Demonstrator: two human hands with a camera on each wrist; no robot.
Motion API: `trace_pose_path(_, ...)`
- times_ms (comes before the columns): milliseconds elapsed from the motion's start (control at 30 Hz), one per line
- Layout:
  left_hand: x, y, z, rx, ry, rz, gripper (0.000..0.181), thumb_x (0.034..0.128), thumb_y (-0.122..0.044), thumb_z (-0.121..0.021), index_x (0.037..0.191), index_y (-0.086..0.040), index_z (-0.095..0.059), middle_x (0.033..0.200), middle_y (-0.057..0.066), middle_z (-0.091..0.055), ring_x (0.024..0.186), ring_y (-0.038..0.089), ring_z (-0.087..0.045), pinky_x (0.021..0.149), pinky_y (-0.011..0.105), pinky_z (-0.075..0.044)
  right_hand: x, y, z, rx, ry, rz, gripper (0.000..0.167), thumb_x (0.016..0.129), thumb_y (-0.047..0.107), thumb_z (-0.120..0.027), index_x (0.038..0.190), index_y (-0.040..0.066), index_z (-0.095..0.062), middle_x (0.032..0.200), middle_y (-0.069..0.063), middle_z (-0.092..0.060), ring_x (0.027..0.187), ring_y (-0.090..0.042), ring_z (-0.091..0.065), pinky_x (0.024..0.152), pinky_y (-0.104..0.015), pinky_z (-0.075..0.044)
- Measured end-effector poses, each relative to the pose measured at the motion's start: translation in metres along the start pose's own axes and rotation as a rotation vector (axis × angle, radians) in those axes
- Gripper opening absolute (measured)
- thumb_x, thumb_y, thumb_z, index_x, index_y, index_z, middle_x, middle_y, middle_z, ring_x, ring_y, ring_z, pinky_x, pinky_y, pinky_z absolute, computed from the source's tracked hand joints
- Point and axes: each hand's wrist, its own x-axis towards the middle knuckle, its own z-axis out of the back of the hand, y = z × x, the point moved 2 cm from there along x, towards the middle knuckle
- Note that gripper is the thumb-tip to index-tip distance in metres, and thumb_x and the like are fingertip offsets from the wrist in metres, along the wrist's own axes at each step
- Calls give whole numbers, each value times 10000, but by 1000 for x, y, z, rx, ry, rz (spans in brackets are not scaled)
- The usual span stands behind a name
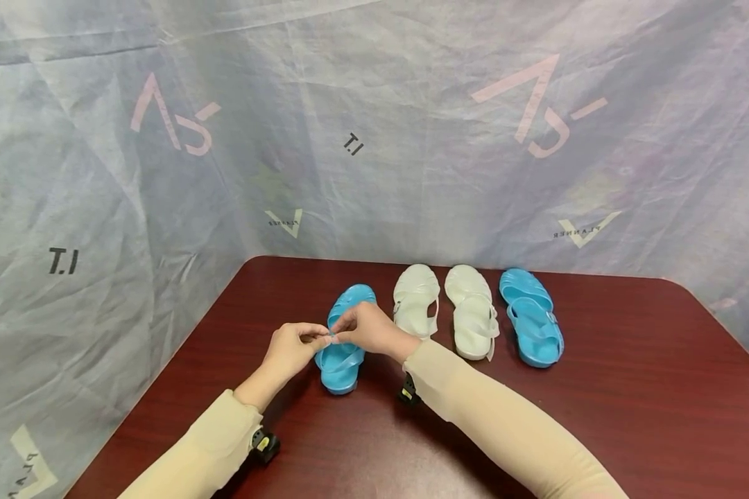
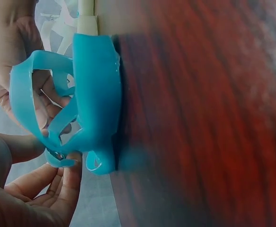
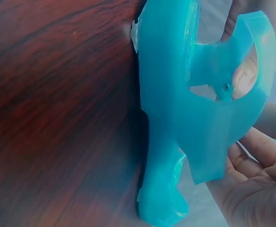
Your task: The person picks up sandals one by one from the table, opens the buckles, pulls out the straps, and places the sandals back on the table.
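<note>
Sandal strap (image 2: 61, 162) pinched by left hand (image 1: 291, 351) and right hand (image 1: 372, 328), buckle (image 2: 57, 155) mostly hidden.

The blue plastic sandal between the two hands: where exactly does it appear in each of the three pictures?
Head: the blue plastic sandal is just left of centre, in the lower half.
Left wrist: the sandal is in the left half.
Right wrist: the sandal is mostly right of centre, running top to bottom.
Shared landmark: the dark red wood-grained tabletop.
</note>
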Motion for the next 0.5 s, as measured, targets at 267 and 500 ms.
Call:
trace_pose_path(267, -1, -3, -2, 10, -4, 1, 170, 861, -188, -740, 1009, -109, -764, 973, 69, -747, 862, 197, -690, 677, 297, -556, -1, -5, -1, 56, -34, -13, 102, 870, 157, -729, 949, 113, -778, 917, -16, -750, 787, -81, -633, 632, -197, -517)
trace_pose_path(500, -3, -4, -2, 13, -14, 9, 157, 859, -193, -742, 993, -115, -770, 957, 70, -748, 837, 189, -681, 647, 276, -539, -3, -5, -3, 81, -33, -41, 100, 867, 145, -730, 935, 88, -778, 890, -37, -756, 711, -54, -619, 596, -190, -512)
